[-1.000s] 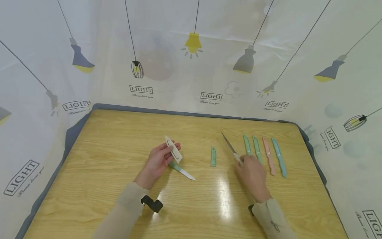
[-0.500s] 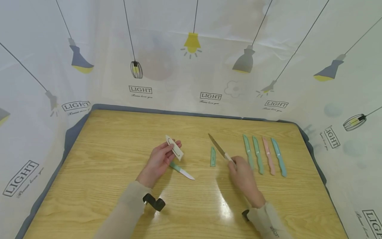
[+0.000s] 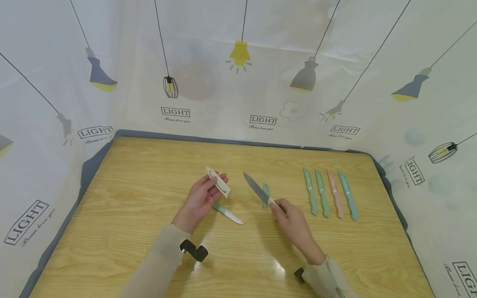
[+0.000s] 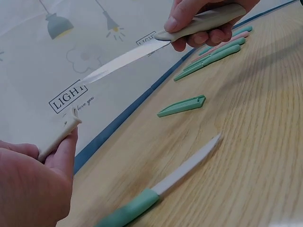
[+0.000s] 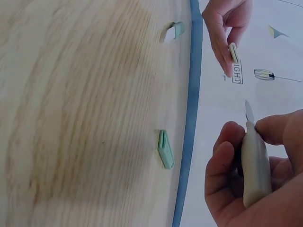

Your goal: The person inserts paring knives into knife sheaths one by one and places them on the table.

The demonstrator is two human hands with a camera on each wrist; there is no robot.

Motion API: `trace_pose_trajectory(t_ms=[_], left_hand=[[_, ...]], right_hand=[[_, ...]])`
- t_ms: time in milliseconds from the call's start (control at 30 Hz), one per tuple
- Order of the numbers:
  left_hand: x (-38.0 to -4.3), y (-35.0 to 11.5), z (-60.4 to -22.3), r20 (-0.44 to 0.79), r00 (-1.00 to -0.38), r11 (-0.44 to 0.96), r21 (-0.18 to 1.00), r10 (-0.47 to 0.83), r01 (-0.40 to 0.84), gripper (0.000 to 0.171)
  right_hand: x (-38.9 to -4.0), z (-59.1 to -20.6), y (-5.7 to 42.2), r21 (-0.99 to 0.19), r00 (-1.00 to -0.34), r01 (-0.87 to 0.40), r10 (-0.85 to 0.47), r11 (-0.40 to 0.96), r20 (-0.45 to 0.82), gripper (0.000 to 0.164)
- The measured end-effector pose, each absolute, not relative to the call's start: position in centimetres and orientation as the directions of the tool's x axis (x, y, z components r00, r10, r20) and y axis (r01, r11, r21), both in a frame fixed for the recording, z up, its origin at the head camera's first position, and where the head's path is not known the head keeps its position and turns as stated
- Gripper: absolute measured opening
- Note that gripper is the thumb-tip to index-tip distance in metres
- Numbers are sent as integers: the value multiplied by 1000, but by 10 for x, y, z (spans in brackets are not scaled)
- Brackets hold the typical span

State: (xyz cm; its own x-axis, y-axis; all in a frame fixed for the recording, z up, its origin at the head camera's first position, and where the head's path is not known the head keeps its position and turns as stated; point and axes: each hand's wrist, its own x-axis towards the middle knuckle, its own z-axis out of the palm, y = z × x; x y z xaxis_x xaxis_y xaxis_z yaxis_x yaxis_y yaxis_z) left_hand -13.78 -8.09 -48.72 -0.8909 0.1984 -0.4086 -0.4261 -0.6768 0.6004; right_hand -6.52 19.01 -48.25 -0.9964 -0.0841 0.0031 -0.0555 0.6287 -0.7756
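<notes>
My left hand (image 3: 199,201) pinches a white knife sheath (image 3: 218,182) between thumb and fingers, above the table. In the left wrist view the open end of that sheath (image 4: 64,135) faces the other hand. My right hand (image 3: 294,221) grips the white handle (image 4: 208,22) of a knife whose bare blade (image 3: 256,187) points up and left, toward the sheath but apart from it. Below the left hand, an unsheathed green-handled knife (image 3: 229,214) lies on the table. A loose green sheath (image 4: 182,106) lies under the white knife's line in the head view.
On the right of the wooden table (image 3: 123,178) lie sheathed knives in a row: two green (image 3: 310,192), one pink (image 3: 336,194) and one blue (image 3: 348,196). A printed curtain (image 3: 208,82) stands behind the table's far edge.
The right hand has carried the white-handled knife leftward from beside the row of knives, across to the loose green sheath. The left hand with the white sheath has barely shifted.
</notes>
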Motion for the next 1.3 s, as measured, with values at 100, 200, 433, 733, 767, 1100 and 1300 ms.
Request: trace_pose_trajectory(t_ms=[100, 200, 433, 733, 767, 1100, 1300], left_hand=[[-138, -81, -487, -409, -891, -681, 598, 195, -423, 50], [-139, -81, -487, -416, -890, -692, 588, 184, -418, 51], [-143, -81, -488, -453, -879, -716, 565, 147, -411, 49], [-147, -80, -489, -461, -878, -726, 558, 132, -402, 46], [-147, -80, -489, -460, -878, -730, 554, 132, -400, 45], [-146, -78, -491, -450, -883, -736, 551, 134, -392, 42], [-144, -77, -488, -418, -895, -704, 589, 153, -396, 49]], right_hand=[[-64, -480, 186, -799, -995, -30, -91, 600, -31, 32], [-62, -478, 183, -816, -993, -6, -98, 579, -62, 31], [-60, -475, 177, -842, -987, 14, -127, 540, -98, 26], [-59, -481, 172, -836, -978, -18, -183, 548, -99, 25], [-59, -481, 172, -835, -977, -21, -187, 549, -99, 25], [-58, -484, 170, -831, -975, -31, -199, 556, -97, 27], [-58, -481, 170, -798, -974, -58, -210, 600, -87, 25]])
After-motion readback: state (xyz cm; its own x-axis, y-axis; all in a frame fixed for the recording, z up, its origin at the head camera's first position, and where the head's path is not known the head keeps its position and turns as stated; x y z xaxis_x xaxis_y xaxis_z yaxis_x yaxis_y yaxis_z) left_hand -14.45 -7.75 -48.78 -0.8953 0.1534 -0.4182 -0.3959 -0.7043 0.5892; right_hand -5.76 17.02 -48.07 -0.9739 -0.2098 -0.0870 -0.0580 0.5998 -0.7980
